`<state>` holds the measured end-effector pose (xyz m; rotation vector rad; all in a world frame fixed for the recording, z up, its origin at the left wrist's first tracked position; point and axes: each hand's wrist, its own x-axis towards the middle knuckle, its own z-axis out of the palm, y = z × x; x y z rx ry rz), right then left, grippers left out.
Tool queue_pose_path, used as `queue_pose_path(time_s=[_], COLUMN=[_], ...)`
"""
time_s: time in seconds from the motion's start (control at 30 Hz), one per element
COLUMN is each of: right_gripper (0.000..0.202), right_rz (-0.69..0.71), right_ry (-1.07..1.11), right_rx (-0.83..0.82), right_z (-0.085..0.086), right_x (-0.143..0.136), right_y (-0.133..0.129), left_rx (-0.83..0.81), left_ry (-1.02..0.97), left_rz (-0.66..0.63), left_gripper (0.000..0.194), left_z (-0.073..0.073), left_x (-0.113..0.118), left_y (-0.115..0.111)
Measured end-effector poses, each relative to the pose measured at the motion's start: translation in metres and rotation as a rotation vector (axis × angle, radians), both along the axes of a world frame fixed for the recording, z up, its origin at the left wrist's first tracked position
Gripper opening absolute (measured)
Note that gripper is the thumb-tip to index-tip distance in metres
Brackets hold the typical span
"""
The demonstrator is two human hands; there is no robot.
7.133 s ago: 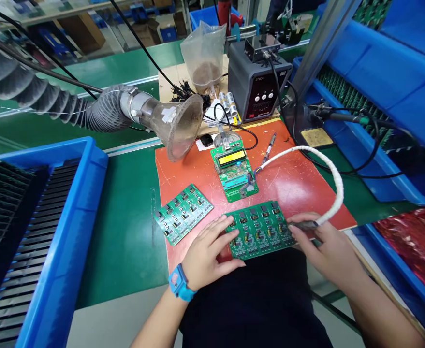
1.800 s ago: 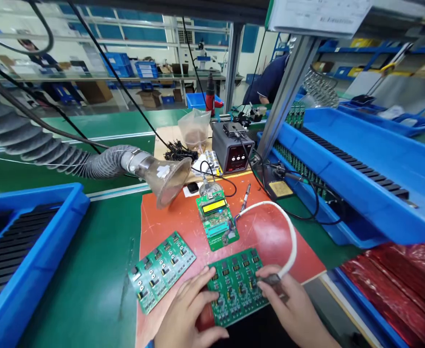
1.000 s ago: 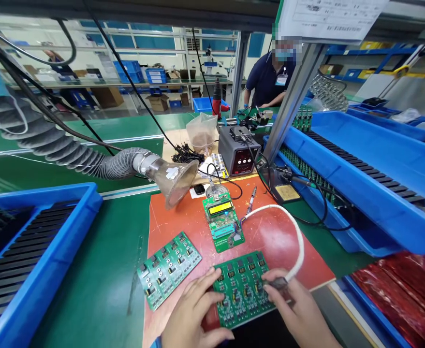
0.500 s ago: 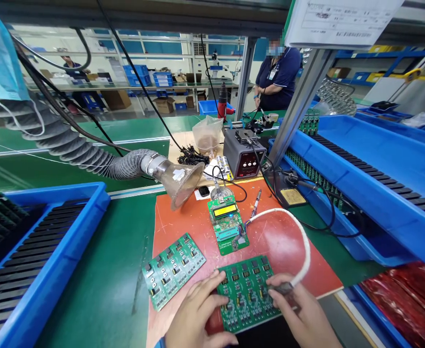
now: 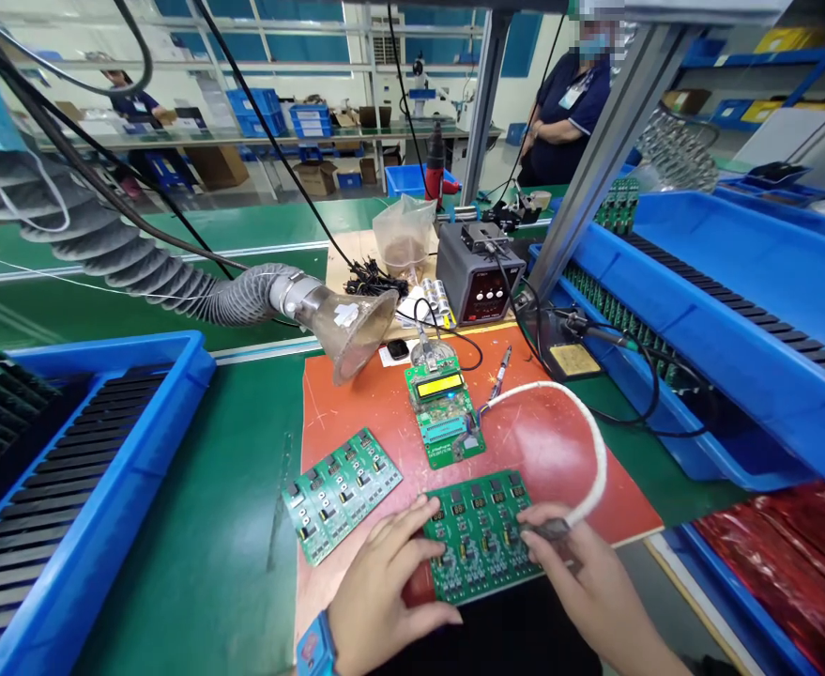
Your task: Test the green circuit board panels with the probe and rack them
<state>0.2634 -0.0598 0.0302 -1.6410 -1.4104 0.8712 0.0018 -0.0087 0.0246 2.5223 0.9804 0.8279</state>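
Lying at the near edge of the red mat (image 5: 334, 404), the board (image 5: 482, 554) sits between two hands. The left hand (image 5: 388, 582) has a wide grip, fingertips resting on the board's left end. The right hand (image 5: 585, 573) has its grip closed on the dark plug (image 5: 553, 529) of a white cable (image 5: 595, 441), at the board's right end; fingers hide whether plug and board touch.

On the left, a bin (image 5: 137, 498) holds upright boards and black slotted racks. On the right, a large bin (image 5: 771, 366) holds a black rack with boards at its far end; a bin beneath holds a row of boards, and the nearest holds red wrapping (image 5: 785, 563).

A second board (image 5: 342, 493) lies left on the mat, a tester (image 5: 447, 413) with a lit yellow screen behind. The cable arcs over the mat's right side. A funnel (image 5: 359, 333) juts over its back left corner. A post (image 5: 602, 160) partly blocks the view of a person (image 5: 567, 113).
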Motion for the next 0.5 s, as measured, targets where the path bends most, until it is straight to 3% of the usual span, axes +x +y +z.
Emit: queue_pose_path(time_s=[0.5], right_gripper=[0.020], right_rz=[-0.018], right_ry=[0.030], right_rx=[-0.032], right_z=[0.017], right_x=[-0.006], right_y=[0.003], left_rx=[-0.056], left_ry=[-0.015], left_rz=[-0.059], left_gripper=[0.043], left_z=[0.003], left_x=[-0.002], left_y=[0.003])
